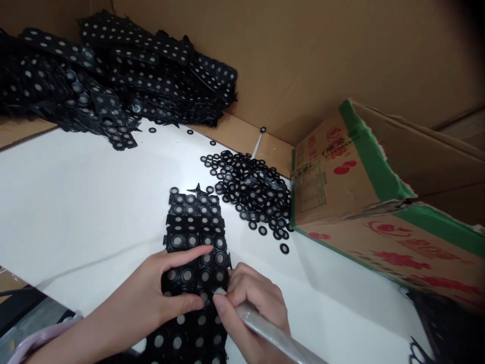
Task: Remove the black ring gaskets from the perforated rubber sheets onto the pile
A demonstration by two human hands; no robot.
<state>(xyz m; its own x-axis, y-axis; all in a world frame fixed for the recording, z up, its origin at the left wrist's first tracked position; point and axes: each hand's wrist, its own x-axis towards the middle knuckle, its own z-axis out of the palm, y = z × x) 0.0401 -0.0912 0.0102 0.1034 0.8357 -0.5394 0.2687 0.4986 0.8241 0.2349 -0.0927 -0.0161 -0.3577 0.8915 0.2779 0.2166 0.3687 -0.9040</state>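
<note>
A black rubber sheet (195,222) moulded with rows of round rings lies on the white table (76,202) in front of me. My left hand (151,298) presses flat on the sheet's near part, thumb and forefinger pinching it. My right hand (250,303) holds a clear plastic rod (276,338) like a pen, with its tip on a ring at the sheet's right edge. Nearer me, the rings are punched out and the sheet shows empty holes (178,341).
Several loose black rings (253,189) are heaped right of the sheet. A tangled heap of punched black sheets (106,81) fills the far left. A cardboard box with green tape (359,187) stands at the right. Brown cardboard walls (303,50) close off the back.
</note>
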